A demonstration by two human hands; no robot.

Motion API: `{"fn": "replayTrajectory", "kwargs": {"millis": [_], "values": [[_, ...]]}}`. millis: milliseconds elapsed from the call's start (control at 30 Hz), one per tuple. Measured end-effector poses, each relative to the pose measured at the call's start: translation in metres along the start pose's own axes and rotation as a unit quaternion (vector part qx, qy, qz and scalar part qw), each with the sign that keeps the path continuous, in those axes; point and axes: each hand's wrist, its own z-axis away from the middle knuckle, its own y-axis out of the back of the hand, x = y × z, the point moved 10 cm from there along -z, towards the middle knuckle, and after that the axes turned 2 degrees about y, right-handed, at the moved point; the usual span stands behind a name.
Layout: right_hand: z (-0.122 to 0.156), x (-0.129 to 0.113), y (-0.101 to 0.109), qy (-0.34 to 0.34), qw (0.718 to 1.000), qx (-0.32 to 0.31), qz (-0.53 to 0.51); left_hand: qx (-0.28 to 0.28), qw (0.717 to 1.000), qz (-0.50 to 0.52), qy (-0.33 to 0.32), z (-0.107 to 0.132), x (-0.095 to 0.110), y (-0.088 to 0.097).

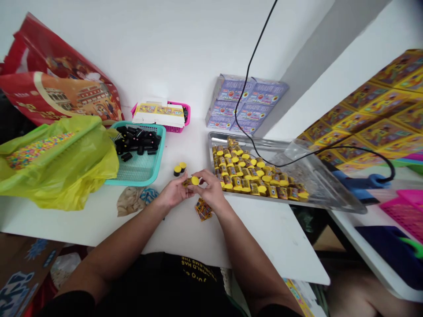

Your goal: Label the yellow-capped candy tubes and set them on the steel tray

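Between my hands is a small yellow-capped canister point(194, 180) with a printed wrap. My left hand point(176, 190) is closed around its lower side, and the fingers of my right hand point(209, 188) close on it near the cap. Just behind them two black canisters with yellow caps point(177, 170) stand on the white table point(178, 233). A small loose pile of printed labels point(203, 209) lies in front of my right hand. To the right, a metal tray point(325, 200) bears many wrapped yellow-capped canisters point(246, 171).
A teal basket point(140, 171) of black canisters point(137, 141) and a yellow bag with colourful beads point(42, 149) stand left. Crumpled cloth point(130, 201) lies near my left wrist. Purple boxes point(247, 103) stand behind the tray; a black cable point(251, 136) hangs across it. Yellow boxes point(373, 110) are stacked right.
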Motion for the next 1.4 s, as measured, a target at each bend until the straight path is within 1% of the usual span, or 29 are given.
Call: {"fn": "replayTrajectory", "kwargs": {"millis": [67,133,200,267,367,433,567,633,700,767,867,1000,1200,1400], "values": [[0.004,-0.007,0.003,0.029,0.998,0.023,0.048,0.005,1.000,-0.001,0.002,-0.001,0.001,0.002],[0.007,-0.017,-0.001,0.069,0.994,0.016,0.082,0.003,1.000,0.001,-0.008,-0.001,0.004,0.003],[0.010,-0.022,-0.005,0.091,0.992,0.000,0.087,0.001,0.999,0.007,-0.040,0.001,0.012,0.003],[0.010,-0.020,-0.006,0.080,0.994,0.003,0.069,-0.002,0.998,0.004,-0.066,0.003,0.021,0.002],[0.008,-0.012,-0.005,0.054,0.998,0.015,0.036,-0.004,0.996,-0.002,-0.087,0.007,0.030,0.001],[0.008,-0.012,-0.005,0.068,0.997,0.027,0.039,-0.003,0.996,0.004,-0.090,0.007,0.034,0.002],[0.012,-0.021,-0.004,0.128,0.983,0.056,0.119,0.002,0.997,0.025,-0.070,0.004,0.030,0.007],[0.013,-0.023,-0.006,0.143,0.975,0.056,0.158,0.007,0.997,0.043,-0.068,0.002,0.030,0.009],[0.014,-0.023,-0.007,0.146,0.972,0.054,0.178,0.010,0.995,0.062,-0.082,0.002,0.032,0.010],[0.013,-0.024,-0.008,0.144,0.971,0.052,0.182,0.010,0.993,0.064,-0.096,0.003,0.033,0.009],[0.013,-0.027,-0.009,0.151,0.973,0.054,0.169,0.011,0.994,0.043,-0.100,0.004,0.031,0.006],[0.015,-0.031,-0.011,0.167,0.969,0.060,0.171,0.036,0.990,0.071,-0.113,0.005,0.027,0.007],[0.017,-0.031,-0.017,0.187,0.955,0.044,0.225,0.057,0.991,0.088,-0.081,0.002,0.017,0.012],[0.017,-0.026,-0.009,0.158,0.962,0.076,0.207,0.045,0.992,0.102,-0.067,0.003,0.021,0.010]]}}
